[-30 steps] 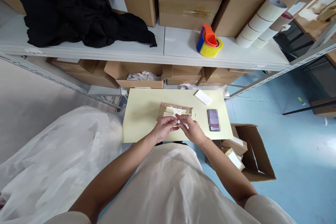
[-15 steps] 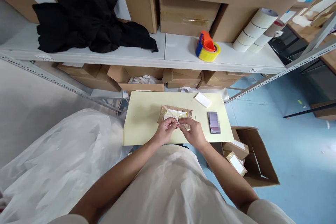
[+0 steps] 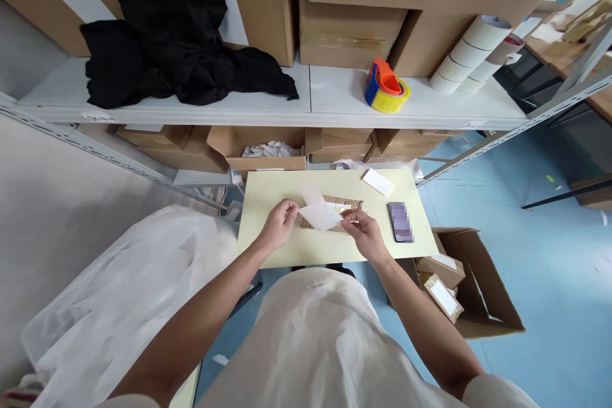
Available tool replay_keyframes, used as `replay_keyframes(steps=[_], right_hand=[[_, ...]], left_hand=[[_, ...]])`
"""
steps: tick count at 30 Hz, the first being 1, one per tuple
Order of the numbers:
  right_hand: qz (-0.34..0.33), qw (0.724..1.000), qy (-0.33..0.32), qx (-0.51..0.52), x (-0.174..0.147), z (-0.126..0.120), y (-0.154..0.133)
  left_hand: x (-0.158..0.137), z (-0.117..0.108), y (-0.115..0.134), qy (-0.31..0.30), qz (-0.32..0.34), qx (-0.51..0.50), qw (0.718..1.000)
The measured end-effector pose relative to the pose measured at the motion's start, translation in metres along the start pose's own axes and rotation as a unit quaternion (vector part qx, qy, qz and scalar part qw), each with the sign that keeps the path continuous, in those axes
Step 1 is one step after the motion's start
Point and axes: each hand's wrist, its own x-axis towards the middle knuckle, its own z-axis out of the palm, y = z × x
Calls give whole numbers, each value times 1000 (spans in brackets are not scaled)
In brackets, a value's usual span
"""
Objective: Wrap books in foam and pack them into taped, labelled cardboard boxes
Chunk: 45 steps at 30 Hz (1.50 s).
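Note:
A thin white sheet (image 3: pixel 319 214), slightly see-through and folded or creased, is stretched above the small table (image 3: pixel 277 256). My left hand (image 3: pixel 280 224) pinches its left corner between thumb and fingers. At the lower right corner, my right hand (image 3: pixel 365 233) has its fingers closed on the same sheet. Beneath it lies a small taped cardboard parcel (image 3: pixel 357 204) with a pale label, partly covered by the sheet and my right fingers. A phone (image 3: pixel 400 222) lies to the right of my right hand. Behind it rests a flat white pad or small box (image 3: pixel 377 182).
On the shelf (image 3: pixel 329 97) are black cloth (image 3: pixel 176 44), a tape dispenser (image 3: pixel 386 92) and several tape rolls (image 3: pixel 461 64). An open carton (image 3: pixel 497 280) with parcels stands right of the table. A large bag of white plastic (image 3: pixel 134 293) fills the left side.
My hands have moved apart, the left one to the left and the right one to the right. The sheet, a narrow strip before, is now spread between them. The view has shifted slightly.

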Motion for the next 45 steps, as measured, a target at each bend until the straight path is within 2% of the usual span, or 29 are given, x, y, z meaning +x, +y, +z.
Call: replay_keyframes(steps=[5,10,13,15,18,23,29,31,33,35,36,38,39,42,45], right_hand=[[54,997,33,33,1,0,6],[112,992,55,36,0,-8,19],[136,986,91,43,-1,-18,26],[142,982,112,53,-4,-22,29],[147,979,125,65,-9,-24,28],[151,976,131,88,-16,-15,22],[163,975,116,98,-12,-4,16],[158,976,114,100,-8,-1,14],[146,978,106,102,-3,1,12],[131,981,96,108,3,4,10],[123,982,92,112,6,5,8],[113,982,91,119,11,7,5],[110,982,94,122,12,8,3],[107,981,94,132,14,9,-1],[103,983,65,138,13,6,-3]], left_hand=[[30,-41,-24,13,2,108,994],[81,-74,-59,8,-39,195,980],[118,-93,-80,53,-91,204,973],[143,-102,-90,94,-102,208,968],[177,-107,-98,119,-101,216,964],[226,-97,-104,133,-100,213,963],[263,-92,-104,122,-88,189,971],[256,-88,-96,124,-71,198,970],[229,-75,-79,122,-47,201,971],[182,-53,-53,88,0,194,977],[153,-39,-37,37,74,195,977],[93,-8,-7,-59,187,217,956],[67,7,6,-77,220,243,941],[16,44,30,-61,269,307,911],[5,59,36,-12,281,331,901]])
